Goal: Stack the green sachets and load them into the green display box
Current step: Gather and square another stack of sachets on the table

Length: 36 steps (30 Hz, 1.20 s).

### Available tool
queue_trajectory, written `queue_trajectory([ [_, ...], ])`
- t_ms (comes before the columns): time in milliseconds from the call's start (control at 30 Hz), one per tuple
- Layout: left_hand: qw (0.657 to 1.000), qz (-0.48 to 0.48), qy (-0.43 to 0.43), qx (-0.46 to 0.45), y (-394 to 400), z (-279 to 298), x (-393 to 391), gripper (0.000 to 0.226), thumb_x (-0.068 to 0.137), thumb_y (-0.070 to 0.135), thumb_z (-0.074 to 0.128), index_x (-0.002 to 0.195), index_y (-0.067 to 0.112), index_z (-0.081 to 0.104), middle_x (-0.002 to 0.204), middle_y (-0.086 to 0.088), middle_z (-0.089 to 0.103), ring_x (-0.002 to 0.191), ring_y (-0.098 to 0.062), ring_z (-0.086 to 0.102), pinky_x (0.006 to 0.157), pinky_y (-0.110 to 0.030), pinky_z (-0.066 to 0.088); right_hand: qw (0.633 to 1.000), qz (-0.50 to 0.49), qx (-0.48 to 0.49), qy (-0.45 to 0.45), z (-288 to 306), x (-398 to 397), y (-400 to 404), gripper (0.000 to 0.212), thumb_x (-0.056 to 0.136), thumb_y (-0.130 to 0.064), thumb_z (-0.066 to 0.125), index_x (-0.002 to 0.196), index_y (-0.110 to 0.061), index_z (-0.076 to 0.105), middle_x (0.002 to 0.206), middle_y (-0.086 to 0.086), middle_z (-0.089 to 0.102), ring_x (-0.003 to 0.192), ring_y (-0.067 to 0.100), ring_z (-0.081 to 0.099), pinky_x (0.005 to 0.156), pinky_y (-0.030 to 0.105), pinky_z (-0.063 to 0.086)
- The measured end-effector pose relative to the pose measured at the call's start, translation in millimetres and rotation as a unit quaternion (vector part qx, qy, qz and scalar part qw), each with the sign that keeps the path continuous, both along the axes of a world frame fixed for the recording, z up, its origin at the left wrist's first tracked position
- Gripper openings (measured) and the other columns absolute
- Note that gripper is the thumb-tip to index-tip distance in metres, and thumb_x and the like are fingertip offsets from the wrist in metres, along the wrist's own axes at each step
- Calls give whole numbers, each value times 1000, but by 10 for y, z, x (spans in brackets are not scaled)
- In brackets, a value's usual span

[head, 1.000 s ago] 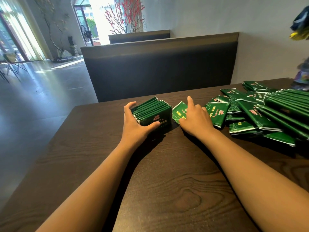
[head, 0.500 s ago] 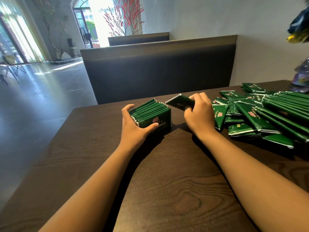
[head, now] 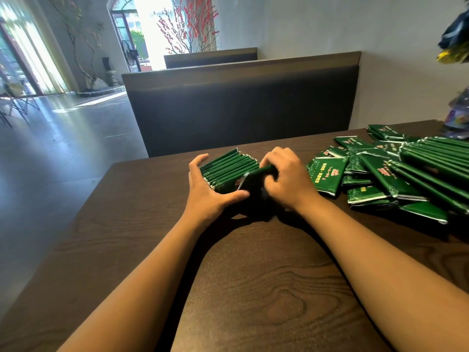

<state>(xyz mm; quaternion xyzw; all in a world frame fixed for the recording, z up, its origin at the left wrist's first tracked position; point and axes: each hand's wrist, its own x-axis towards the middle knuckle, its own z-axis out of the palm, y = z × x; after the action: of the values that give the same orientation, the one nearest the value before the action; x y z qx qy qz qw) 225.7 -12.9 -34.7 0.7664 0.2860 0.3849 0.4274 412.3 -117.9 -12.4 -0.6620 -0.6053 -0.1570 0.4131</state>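
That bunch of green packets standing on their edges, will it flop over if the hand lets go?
Probably some would. The bunch of green packets stands on thin edges, braced by the left hand, so they may fan out or topple. Each looks flat, light and slightly bendy. Their glossy wrappers hint they slide easily, like the loose pile spread on the table.

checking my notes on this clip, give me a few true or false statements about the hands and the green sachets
1. The left hand grips the upright row of sachets. True.
2. The right hand is empty and flat on the table. False: its fingers curl round one sachet at the row's near end.
3. Loose sachets lie to the right of both hands. True.
4. The loose sachets lie on the floor. False: they lie on the table.
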Motion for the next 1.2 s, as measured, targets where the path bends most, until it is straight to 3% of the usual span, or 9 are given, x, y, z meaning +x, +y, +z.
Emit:
queue_trajectory([
  [200,1000,-8,1,16,-4,-5,10,117,46,73,91,138,52,22,150,-2,38,136,-20,48,113,-47,47,997,31,-70,24,-95,-181,79,54,82,-21,78,127,-26,49,134,1,36,124,21,46,91,34,54],
  [333,1000,2,3,21,16,-24,0,103,62,43,92,138,49,23,148,-2,42,134,-20,50,112,-48,48,993,61,-68,80,-84,-212,50,69,83,-18,77,140,-29,40,145,1,32,127,21,48,98,35,53],
  [467,1000,-16,0,14,35,-21,-19,100,74,15,91,144,38,24,142,-1,49,129,-15,55,109,-41,51,950,78,-93,287,-49,-254,40,67,90,-22,56,149,-36,28,156,4,31,135,16,39,110,46,43],
  [567,999,-46,8,12,19,9,-26,100,74,10,90,147,32,25,131,10,52,118,-3,60,96,-21,54,899,126,-81,412,-36,-303,67,70,85,-33,44,152,-29,26,156,11,36,142,23,37,115,47,36],
  [633,998,-60,13,10,16,31,-31,100,74,10,90,147,32,25,131,11,51,118,-2,59,92,-13,53,879,139,-84,447,-31,-305,69,63,93,-39,43,153,-27,26,146,11,47,132,23,49,108,43,44],
  [800,997,-75,25,-5,1,61,-41,99,75,11,90,145,34,26,132,9,50,117,-1,57,91,-11,51,849,149,-53,503,-63,-204,69,46,110,-29,33,155,-24,24,111,-14,52,88,-17,60,69,8,47],
  [867,996,-81,34,-7,-6,70,-42,99,75,13,91,147,34,26,138,4,49,121,-4,56,93,-14,52,844,154,-59,510,-56,-213,76,49,109,-37,35,156,-29,24,119,-13,52,97,-14,58,85,16,48],
  [1000,995,-86,43,-12,-22,83,-42,103,75,12,90,149,31,22,135,7,46,120,-2,53,91,-10,49,845,148,-90,505,-72,-235,72,68,88,-66,45,150,-38,36,145,4,51,129,20,53,110,48,42],
  [1200,995,-84,46,-14,-38,82,-48,103,76,11,90,149,32,20,130,15,46,120,0,53,89,-7,49,862,138,-97,478,-71,-219,78,49,107,-45,38,151,-26,37,135,-2,55,121,12,55,100,35,44],
])
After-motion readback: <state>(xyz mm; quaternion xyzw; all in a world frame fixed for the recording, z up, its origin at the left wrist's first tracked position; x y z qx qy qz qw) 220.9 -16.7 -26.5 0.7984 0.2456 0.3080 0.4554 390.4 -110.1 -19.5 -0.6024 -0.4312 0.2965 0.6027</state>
